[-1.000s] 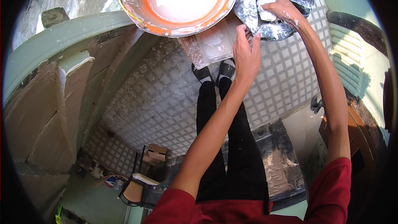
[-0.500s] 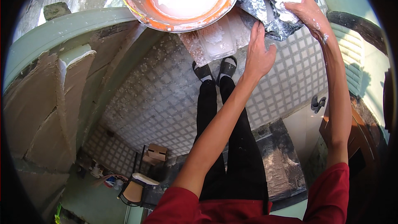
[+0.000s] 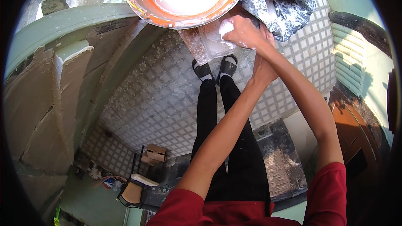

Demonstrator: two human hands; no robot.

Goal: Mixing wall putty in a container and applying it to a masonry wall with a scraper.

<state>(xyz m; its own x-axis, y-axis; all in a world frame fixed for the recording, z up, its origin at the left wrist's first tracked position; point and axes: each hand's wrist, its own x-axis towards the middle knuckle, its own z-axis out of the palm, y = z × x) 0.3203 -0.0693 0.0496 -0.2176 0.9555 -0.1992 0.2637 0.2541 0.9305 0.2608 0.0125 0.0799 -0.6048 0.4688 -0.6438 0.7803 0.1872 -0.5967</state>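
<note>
My right hand (image 3: pixel 243 33) is closed around a clump of white powder (image 3: pixel 226 28), over a clear plastic tray (image 3: pixel 212 51) with white residue on it. White smears mark the hand. Its wrist crosses in front of my left hand (image 3: pixel 268 37), hiding part of it. The left hand's visible fingers reach up, stretched out, to the near edge of a crumpled black plastic bag (image 3: pixel 287 14) dusted with white powder. Left of the bag stands an orange basin (image 3: pixel 147 0) with bright white contents, its rim spattered white.
A pale green curved ledge (image 3: pixel 71 19) runs along the left, with a stone piece (image 3: pixel 54 5) on it. My sandalled feet (image 3: pixel 227 65) stand on the tiled floor (image 3: pixel 159 83). Behind are a cardboard box (image 3: pixel 156 152) and a chair (image 3: pixel 133 193); a dark beam (image 3: pixel 356 23) is at right.
My right hand has moved left and down from the bag's opening to above the tray, carrying the white clump. My right forearm now crosses my left hand, which stays by the bag.
</note>
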